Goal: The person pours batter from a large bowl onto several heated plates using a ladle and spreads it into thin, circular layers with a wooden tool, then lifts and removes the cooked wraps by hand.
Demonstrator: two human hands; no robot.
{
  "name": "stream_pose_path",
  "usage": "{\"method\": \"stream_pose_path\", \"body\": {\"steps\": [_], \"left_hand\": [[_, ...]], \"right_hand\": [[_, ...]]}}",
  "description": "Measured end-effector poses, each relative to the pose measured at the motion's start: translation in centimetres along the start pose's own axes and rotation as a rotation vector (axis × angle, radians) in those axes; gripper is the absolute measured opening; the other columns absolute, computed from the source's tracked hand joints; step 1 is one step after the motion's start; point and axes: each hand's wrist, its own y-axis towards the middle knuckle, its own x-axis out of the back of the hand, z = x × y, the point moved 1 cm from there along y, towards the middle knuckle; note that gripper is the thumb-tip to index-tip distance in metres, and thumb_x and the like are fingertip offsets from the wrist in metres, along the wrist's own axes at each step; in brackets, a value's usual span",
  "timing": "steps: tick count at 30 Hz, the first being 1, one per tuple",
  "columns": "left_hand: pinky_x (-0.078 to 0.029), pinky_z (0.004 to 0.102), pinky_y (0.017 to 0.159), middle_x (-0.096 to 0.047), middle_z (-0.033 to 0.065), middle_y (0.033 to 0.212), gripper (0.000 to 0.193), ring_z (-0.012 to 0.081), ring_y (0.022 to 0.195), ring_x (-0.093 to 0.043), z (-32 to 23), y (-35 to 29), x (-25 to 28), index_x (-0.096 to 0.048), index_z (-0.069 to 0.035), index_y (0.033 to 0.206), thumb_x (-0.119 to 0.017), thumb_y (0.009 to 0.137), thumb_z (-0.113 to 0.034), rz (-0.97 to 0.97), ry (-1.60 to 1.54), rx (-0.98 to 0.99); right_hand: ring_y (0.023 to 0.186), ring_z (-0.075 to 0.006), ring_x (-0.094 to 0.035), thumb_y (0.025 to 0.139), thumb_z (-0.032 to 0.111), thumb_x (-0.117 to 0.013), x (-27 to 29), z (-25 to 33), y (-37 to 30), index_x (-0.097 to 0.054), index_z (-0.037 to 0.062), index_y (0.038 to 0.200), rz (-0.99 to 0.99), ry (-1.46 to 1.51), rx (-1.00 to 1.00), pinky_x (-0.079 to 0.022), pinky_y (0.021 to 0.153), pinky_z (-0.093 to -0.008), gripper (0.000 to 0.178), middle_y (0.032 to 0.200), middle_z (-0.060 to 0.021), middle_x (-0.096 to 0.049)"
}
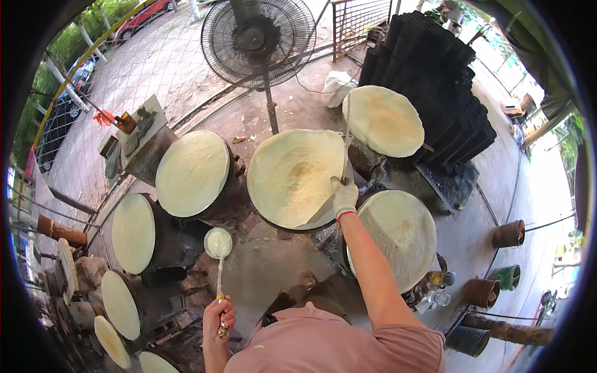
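Observation:
My left hand (220, 316), bare, wraps round the handle of a ladle (218, 243) whose round bowl is coated with pale batter. In a white glove with a red cuff, my right hand (344, 195) closes on a long thin flat stick (348, 127) at the right edge of the middle griddle. A large thin pancake (280, 177) covers that griddle; its right edge is lifted, and a strip of grey griddle (322, 216) shows beneath. My gloved fingers lie close to this edge; whether they also pinch it, I cannot tell.
More round griddles bear pale pancakes (192, 174) in an arc to the left, with two others, one pancake (384, 121) at the far right and one (398, 236) under my right forearm. Beyond stand a fan (258, 40) and stacked black cylinders (423, 81). Glass jars (440, 298) sit lower right.

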Motion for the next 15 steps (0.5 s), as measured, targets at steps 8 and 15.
{"method": "stream_pose_path", "body": {"steps": [8, 15], "left_hand": [[-0.033, 0.0201, 0.037, -0.043, 0.0026, 0.067, 0.013, 0.0076, 0.046, -0.037, -0.8, 1.7, 0.6, -0.05, 0.001, 0.102, -0.047, 0.091, -0.007, 0.078, 0.106, 0.114], [-0.031, 0.02, 0.035, -0.043, 0.0024, 0.066, 0.011, 0.0075, 0.044, -0.036, -0.4, 3.0, 3.1, -0.053, 0.001, 0.098, -0.049, 0.09, -0.005, 0.035, 0.113, 0.211]], "right_hand": [[0.07, -0.013, -0.057, 0.074, 0.014, -0.07, 3.0, 2.1, -4.4, -0.063, -0.0027, 0.094, -0.09, 0.471, 0.033, -0.046, 0.065, -0.0276, 0.027, 0.082, -0.0077, -0.066], [0.055, -0.0141, -0.053, 0.071, 0.01, -0.072, 22.6, -4.9, -11.0, -0.06, 0.0012, 0.108, -0.461, 0.498, -0.052, -0.042, 0.047, -0.0275, 0.04, 0.078, -0.0014, -0.061]]}}
